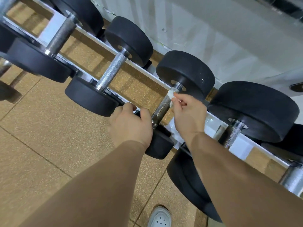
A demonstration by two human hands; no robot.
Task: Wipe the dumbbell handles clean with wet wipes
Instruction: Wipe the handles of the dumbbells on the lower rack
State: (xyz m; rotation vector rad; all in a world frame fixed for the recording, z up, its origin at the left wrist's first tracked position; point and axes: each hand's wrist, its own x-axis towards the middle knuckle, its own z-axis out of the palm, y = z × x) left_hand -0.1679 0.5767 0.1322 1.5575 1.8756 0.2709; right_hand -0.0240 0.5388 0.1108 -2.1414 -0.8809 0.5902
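Note:
A black dumbbell lies across the white rack, its knurled steel handle (161,108) running between a far head (186,71) and a near head (161,147). My right hand (188,110) pinches a small white wet wipe (171,94) against the upper end of that handle. My left hand (130,123) grips the top of the near head, fingers curled over its edge. The wipe is partly hidden by my fingers.
Other black dumbbells sit on the white rack (147,66) to the left (113,72) and right (232,132), with more on a lower tier (188,181). Cork-coloured floor tiles (49,136) lie below. A white shoe (160,217) shows at the bottom. A pale wall runs behind the rack.

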